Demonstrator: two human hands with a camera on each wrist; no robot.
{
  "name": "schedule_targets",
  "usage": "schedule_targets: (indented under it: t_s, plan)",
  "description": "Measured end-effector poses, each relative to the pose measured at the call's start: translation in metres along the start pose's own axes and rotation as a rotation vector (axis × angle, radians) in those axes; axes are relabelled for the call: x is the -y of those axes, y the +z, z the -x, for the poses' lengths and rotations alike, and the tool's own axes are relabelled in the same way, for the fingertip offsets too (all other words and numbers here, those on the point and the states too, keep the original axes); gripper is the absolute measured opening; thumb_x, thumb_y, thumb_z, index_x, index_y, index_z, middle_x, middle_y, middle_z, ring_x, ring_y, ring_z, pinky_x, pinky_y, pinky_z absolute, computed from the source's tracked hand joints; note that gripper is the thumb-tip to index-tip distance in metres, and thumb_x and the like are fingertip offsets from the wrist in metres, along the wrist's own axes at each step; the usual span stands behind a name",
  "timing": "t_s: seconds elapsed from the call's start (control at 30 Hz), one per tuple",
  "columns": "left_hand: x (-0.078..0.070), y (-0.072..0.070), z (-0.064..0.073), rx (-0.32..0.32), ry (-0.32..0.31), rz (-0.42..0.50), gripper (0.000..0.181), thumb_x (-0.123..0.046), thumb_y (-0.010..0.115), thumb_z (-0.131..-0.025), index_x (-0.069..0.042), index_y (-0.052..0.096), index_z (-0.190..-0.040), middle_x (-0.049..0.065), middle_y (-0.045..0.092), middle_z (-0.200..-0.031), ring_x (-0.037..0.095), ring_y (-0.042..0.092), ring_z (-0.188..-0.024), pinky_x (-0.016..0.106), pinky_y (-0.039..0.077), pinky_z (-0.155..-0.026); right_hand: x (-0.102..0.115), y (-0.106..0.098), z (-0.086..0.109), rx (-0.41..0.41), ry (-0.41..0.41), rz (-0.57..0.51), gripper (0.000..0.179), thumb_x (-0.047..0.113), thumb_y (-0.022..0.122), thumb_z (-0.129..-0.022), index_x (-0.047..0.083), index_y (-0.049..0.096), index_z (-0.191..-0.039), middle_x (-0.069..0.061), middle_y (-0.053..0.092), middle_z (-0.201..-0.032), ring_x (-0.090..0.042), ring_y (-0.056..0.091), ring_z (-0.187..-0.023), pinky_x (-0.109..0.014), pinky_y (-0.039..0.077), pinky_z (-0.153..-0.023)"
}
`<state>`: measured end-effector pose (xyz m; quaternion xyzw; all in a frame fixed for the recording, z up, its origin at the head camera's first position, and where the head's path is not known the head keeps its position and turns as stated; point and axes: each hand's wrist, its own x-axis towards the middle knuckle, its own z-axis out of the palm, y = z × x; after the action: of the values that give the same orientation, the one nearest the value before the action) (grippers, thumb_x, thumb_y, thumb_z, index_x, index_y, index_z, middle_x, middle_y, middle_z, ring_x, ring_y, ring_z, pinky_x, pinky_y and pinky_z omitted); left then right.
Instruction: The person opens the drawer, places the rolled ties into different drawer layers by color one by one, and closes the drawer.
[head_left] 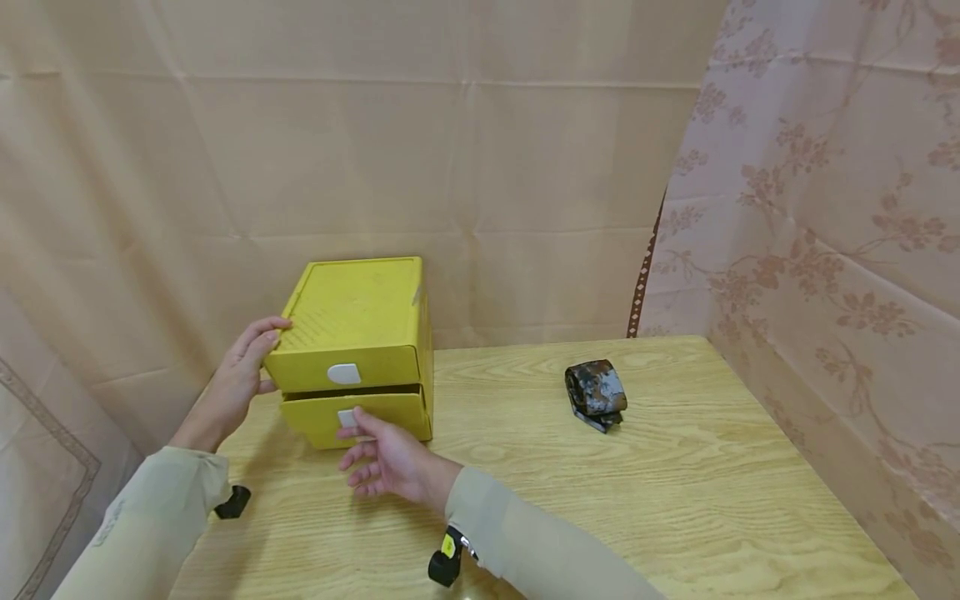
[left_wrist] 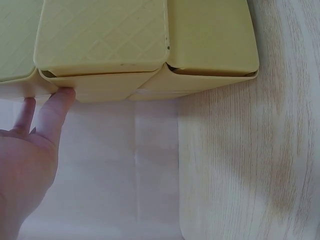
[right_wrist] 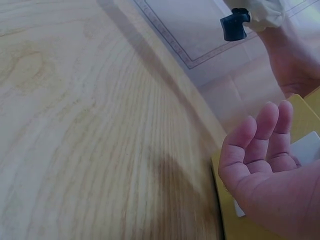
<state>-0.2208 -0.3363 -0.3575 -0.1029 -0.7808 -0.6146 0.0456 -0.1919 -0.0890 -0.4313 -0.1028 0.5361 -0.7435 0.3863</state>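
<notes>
A yellow two-drawer box [head_left: 356, 300] stands on the wooden table, its lower drawer [head_left: 318, 418] sticking out slightly with a dark gap above. At the box's upper left edge, my left hand [head_left: 234, 379] rests its fingers against the side and top. In the left wrist view, two fingertips of it touch the box's side wall [left_wrist: 107, 85]. My right hand [head_left: 393, 460] has thumb and index finger at the lower drawer's white handle [head_left: 347, 418], pinching it. Its other fingers [right_wrist: 262, 135] are loosely bent, and the hand partly hides the handle.
A folded camouflage-patterned cloth bundle [head_left: 597, 393] lies on the table [head_left: 675, 483] to the right. Beige curtain [head_left: 480, 167] hangs behind the table, and a floral curtain [head_left: 840, 275] runs along the right side. Another white handle [head_left: 344, 373] sits on the upper drawer.
</notes>
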Motion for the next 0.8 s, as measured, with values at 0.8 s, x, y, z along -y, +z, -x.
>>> schedule_targets:
  t_s: [0.8]
  plan:
    - [0.004,-0.003,-0.003,0.001,0.013,0.059,0.031,-0.038,0.043,-0.11,-0.022,0.05,-0.135,-0.003,0.045,-0.133,0.01,0.057,-0.105,0.031,0.056,-0.075,0.006,-0.009,-0.016,-0.02,-0.007,0.0,0.06,0.056,0.043,-0.104,0.006,0.057,-0.134,-0.002,0.061,-0.087,-0.017,0.057,-0.069,-0.031,0.05,-0.065]
